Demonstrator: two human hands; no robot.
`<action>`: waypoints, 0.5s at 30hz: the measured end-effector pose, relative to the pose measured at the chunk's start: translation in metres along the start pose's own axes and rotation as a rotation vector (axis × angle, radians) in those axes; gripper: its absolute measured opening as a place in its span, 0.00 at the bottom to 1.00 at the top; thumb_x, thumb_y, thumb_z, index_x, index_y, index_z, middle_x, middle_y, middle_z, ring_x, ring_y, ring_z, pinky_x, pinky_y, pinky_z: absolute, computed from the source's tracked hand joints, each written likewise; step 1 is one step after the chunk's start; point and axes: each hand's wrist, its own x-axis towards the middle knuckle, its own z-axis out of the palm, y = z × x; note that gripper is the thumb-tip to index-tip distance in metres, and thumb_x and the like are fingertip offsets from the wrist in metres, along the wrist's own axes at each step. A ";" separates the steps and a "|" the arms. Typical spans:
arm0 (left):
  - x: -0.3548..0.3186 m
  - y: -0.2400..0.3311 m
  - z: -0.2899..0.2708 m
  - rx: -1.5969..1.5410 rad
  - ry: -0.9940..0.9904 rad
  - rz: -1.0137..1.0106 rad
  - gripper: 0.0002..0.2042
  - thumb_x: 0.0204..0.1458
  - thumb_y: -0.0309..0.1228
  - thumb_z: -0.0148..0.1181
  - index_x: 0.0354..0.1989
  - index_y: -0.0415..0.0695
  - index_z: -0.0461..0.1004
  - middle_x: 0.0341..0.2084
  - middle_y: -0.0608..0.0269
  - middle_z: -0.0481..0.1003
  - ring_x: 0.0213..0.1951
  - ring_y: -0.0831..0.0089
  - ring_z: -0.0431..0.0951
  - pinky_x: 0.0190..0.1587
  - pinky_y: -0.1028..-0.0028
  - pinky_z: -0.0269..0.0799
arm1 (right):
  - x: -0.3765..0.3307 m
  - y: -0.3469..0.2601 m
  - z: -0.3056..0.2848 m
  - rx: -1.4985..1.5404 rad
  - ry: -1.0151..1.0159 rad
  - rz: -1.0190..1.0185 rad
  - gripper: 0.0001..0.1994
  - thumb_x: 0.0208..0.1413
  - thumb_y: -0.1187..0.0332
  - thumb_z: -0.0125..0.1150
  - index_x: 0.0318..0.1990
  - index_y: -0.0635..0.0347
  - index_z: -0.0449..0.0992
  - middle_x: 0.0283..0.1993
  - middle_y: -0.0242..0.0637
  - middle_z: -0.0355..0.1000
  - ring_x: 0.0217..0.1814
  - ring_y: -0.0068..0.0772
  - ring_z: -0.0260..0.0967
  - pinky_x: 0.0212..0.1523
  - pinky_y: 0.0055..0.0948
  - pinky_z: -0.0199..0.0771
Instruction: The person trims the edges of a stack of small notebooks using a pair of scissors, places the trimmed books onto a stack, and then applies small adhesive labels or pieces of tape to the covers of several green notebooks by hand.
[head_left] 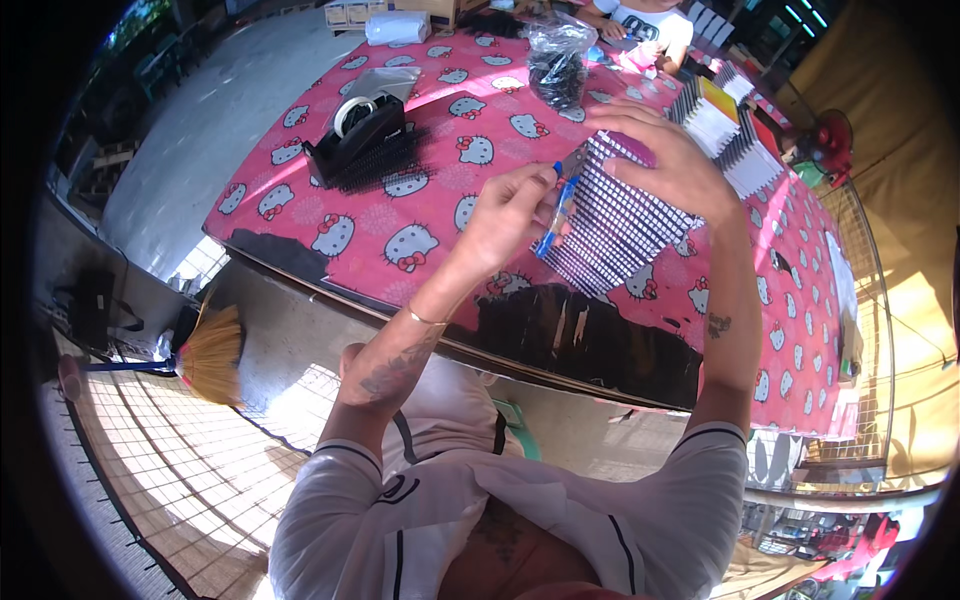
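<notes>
My left hand is closed round a pair of blue-handled pliers, whose metal jaws meet the left edge of a stack of coil-bound notebooks. Rows of black coils and white page edges face me on that stack. Over its far end lies my right hand, thumb and fingers spread, with a bit of purple cover between them. The stack's far side is partly hidden by this hand.
On the pink cartoon-print tablecloth stand a black tape dispenser, black coils and a clear plastic bag of dark pieces. More notebooks are piled at right. A person sits opposite. A broom leans at left.
</notes>
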 end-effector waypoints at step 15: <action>-0.003 -0.002 0.006 0.046 0.062 -0.034 0.19 0.64 0.36 0.45 0.55 0.33 0.68 0.39 0.47 0.78 0.31 0.63 0.81 0.41 0.67 0.79 | 0.002 -0.008 -0.003 -0.004 -0.017 0.008 0.27 0.46 0.66 0.66 0.58 0.51 0.71 0.62 0.37 0.66 0.69 0.45 0.57 0.70 0.42 0.55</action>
